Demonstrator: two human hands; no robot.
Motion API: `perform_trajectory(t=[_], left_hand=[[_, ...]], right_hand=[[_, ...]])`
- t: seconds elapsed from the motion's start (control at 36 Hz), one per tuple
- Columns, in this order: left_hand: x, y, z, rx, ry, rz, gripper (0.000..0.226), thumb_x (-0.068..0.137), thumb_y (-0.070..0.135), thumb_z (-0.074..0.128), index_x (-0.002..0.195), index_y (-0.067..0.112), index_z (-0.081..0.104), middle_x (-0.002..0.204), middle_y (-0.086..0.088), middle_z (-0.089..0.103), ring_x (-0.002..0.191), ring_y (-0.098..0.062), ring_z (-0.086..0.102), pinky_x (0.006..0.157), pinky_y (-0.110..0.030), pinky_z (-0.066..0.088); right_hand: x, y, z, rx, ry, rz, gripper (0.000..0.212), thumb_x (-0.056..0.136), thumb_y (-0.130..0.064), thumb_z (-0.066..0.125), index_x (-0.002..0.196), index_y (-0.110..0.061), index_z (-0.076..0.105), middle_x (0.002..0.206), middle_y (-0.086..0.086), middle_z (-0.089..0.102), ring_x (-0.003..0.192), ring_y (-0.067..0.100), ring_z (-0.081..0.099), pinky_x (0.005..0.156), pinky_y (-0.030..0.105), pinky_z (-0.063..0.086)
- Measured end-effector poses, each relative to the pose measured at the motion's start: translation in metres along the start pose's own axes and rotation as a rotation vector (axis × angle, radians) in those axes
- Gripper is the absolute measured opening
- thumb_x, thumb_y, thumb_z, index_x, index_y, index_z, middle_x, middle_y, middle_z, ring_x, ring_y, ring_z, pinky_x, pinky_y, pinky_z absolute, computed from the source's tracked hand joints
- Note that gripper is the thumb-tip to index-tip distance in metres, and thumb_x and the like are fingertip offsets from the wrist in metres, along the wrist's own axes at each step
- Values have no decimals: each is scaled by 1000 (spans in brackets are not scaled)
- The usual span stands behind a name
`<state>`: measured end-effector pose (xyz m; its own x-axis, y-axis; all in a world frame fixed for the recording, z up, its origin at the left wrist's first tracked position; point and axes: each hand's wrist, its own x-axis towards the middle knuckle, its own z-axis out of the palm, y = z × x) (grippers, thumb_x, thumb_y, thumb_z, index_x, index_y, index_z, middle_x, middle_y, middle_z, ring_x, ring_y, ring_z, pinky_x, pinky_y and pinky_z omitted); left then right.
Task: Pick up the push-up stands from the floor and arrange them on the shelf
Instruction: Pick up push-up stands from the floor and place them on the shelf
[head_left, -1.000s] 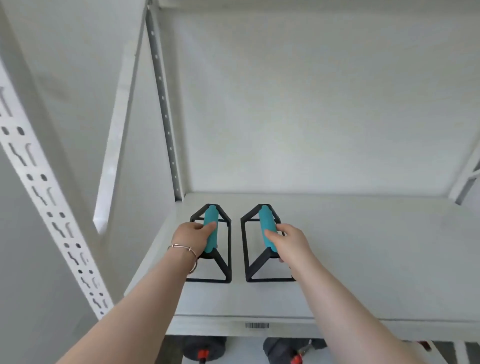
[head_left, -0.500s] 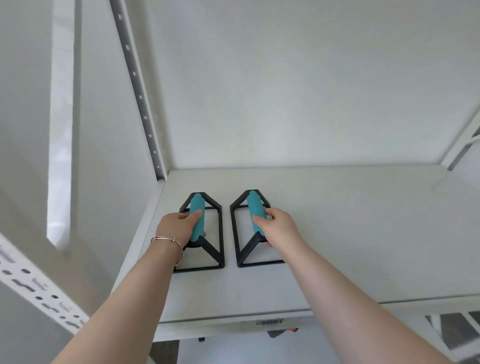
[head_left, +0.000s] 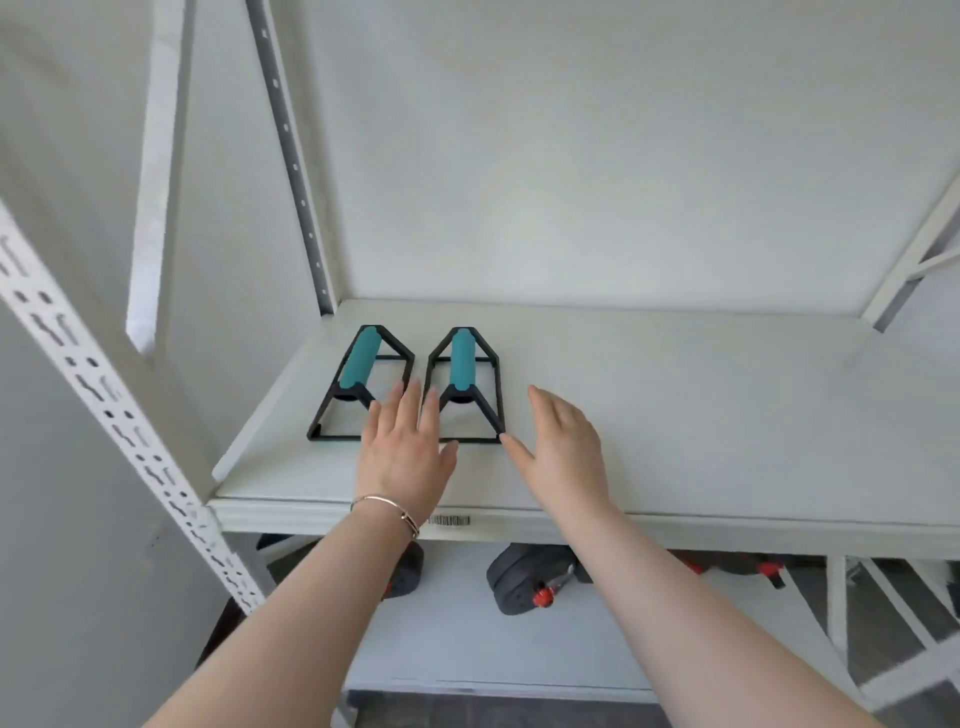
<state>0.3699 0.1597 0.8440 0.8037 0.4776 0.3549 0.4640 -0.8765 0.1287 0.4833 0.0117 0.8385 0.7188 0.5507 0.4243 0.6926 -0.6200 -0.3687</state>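
Newly let go, left hand (head_left: 402, 457) and right hand (head_left: 563, 452), fingers spread, black-framed teal-handled push-up stands (head_left: 358, 369) at ten o'clock on white shelf (head_left: 675, 415)

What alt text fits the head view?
Two teal-gripped push-up stands sit side by side on the white shelf. The left hand and right hand are open just in front, holding nothing. Dumbbells lie below it.

Bright, even, soft light with faint shadows, slight blur throughout, and wide-angle bending at the edges.
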Motion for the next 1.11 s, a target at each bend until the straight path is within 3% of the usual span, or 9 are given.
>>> perform_trajectory(t=[0.14, 0.31, 0.42, 0.56, 0.67, 0.81, 0.92, 1.11], left_hand=[[-60, 52, 8, 108, -51, -6, 68, 97, 44, 43, 152, 13, 17, 162, -12, 14, 151, -28, 5, 122, -46, 8], [-138, 119, 26, 109, -97, -14, 67, 97, 43, 43, 151, 11, 22, 161, -15, 18, 150, -30, 9, 122, -46, 14], [-186, 151, 54, 55, -151, -19, 67, 93, 43, 53, 147, 8, 33, 156, -16, 30, 147, -31, 21, 119, -45, 17], [-239, 173, 115, 29, -421, -69, 69, 96, 47, 45, 151, 12, 21, 160, -12, 22, 148, -30, 16, 120, -43, 17], [-277, 183, 176, 17, -609, -91, 70, 96, 47, 44, 152, 12, 19, 160, -11, 20, 148, -29, 16, 120, -41, 19], [-313, 177, 273, 1, -777, -147, 68, 94, 44, 49, 148, 11, 22, 155, -11, 28, 142, -31, 26, 113, -40, 29], [-339, 166, 375, 14, -888, -174, 69, 92, 47, 50, 145, 11, 26, 147, -11, 35, 131, -33, 37, 103, -43, 39], [-390, 143, 570, 69, -1014, -135, 69, 91, 45, 53, 143, 7, 27, 141, -14, 40, 127, -35, 40, 101, -45, 42]], right_hand=[[-61, 43, -30, -100, 6, -137, 64, 89, -40, 62, 142, -9, 43, 140, 10, 52, 131, 30, 44, 110, 47, 34], [-149, 105, -53, -61, 8, -197, 61, 87, -35, 65, 138, -8, 49, 139, 12, 54, 131, 32, 46, 108, 51, 37], [-208, 150, -49, -39, -47, -161, 61, 87, -34, 65, 139, -6, 48, 142, 13, 51, 133, 32, 44, 110, 49, 35], [-285, 201, -19, -15, -246, -7, 65, 87, -36, 66, 142, -8, 44, 143, 14, 48, 132, 32, 44, 108, 47, 38], [-343, 238, 22, -14, -396, 146, 66, 88, -38, 65, 142, -8, 43, 144, 14, 48, 130, 33, 46, 106, 47, 41], [-394, 284, 96, -17, -480, 313, 63, 83, -34, 72, 132, 0, 52, 129, 20, 58, 111, 38, 59, 89, 45, 52], [-434, 329, 177, -46, -521, 400, 64, 83, -34, 72, 132, 2, 52, 125, 21, 60, 113, 38, 58, 91, 46, 50], [-505, 418, 327, -131, -659, 493, 70, 89, -45, 60, 142, -6, 37, 135, 16, 52, 122, 34, 50, 94, 45, 48]])
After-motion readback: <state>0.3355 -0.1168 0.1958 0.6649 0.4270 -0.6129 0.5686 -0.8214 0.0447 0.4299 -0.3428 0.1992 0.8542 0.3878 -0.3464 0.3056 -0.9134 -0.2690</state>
